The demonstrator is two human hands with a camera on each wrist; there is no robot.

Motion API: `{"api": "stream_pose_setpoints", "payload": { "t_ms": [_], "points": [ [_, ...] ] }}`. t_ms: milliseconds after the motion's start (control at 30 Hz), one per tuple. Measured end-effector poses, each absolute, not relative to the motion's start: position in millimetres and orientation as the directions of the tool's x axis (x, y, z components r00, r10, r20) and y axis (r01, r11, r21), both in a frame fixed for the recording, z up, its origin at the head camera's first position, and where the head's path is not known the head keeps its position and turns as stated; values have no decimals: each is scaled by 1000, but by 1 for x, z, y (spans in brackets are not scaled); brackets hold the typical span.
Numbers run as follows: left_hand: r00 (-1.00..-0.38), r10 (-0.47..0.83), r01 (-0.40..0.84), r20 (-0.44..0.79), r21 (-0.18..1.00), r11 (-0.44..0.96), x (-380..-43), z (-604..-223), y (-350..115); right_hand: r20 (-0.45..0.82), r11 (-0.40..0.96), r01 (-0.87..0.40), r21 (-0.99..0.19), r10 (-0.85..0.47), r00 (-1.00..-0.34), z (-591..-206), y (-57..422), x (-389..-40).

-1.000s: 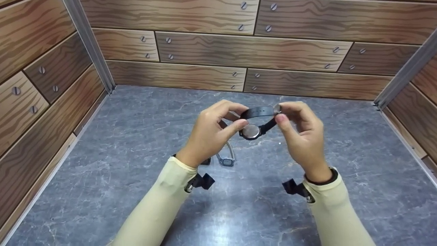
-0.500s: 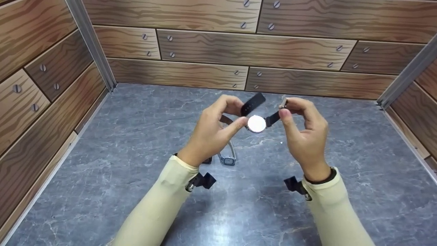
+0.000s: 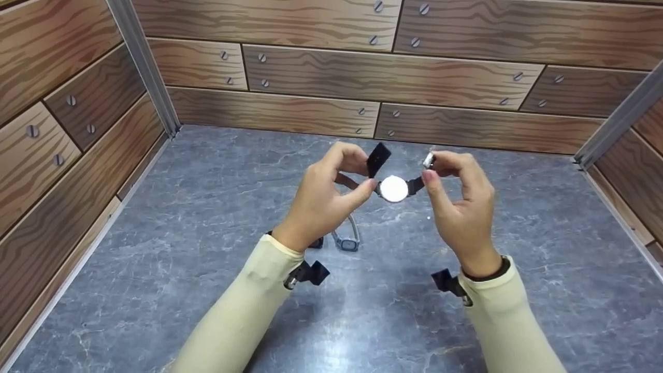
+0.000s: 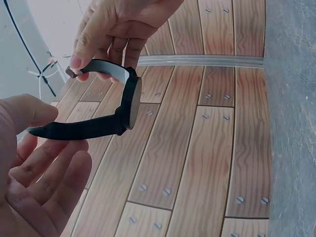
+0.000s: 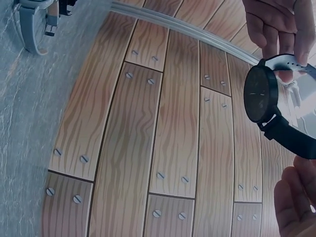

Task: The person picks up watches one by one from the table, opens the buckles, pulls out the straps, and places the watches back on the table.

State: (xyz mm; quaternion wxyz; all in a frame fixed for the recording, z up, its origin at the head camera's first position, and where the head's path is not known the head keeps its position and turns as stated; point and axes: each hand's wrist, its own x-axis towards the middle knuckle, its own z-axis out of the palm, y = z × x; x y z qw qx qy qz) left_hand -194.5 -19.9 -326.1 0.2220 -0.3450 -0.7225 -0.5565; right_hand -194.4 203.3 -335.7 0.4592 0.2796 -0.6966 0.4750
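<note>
A black wristwatch (image 3: 393, 188) is held up above the table between both hands, its round face shining white with glare in the head view. My left hand (image 3: 331, 199) pinches the strap half with the holes; its free end (image 3: 378, 158) sticks up past the fingers. On the other side, my right hand (image 3: 463, 207) pinches the strap half that carries the metal buckle (image 3: 429, 160). The two strap ends stand apart. In the left wrist view the watch case (image 4: 130, 101) is seen edge-on; the right wrist view shows its dark dial (image 5: 257, 94).
A light blue-grey watch (image 3: 348, 243) lies on the marbled table (image 3: 207, 290) below the left hand. Beside it is a dark object (image 3: 316, 242), partly hidden by the left wrist. Wood-patterned walls (image 3: 311, 72) enclose the table at the back and sides.
The strap's holed end has come away from the buckle end, so the loop is now undone. The watch face has tilted and moved slightly right, and now reflects bright light.
</note>
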Motion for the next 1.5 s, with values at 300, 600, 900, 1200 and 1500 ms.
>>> {"api": "stream_pose_setpoints", "payload": {
  "t_ms": [300,600,900,1200,1500],
  "points": [
    [-682,293,726,670,667,168,-195,-329,-16,910,400,-832,-383,11,-414,-339,204,-193],
    [-704,340,704,624,675,221,-199,-340,-8,824,404,-781,-476,-104,-557,-344,209,-197],
    [-762,369,636,532,721,274,-207,-360,-7,728,530,-731,-429,-276,-627,-351,220,-207],
    [-843,386,498,374,813,302,-219,-385,-8,473,537,-598,-596,-367,-801,-370,224,-223],
    [-931,361,218,44,863,456,-238,-402,0,51,551,-299,-779,-421,-906,-397,226,-250]
  ]
}}
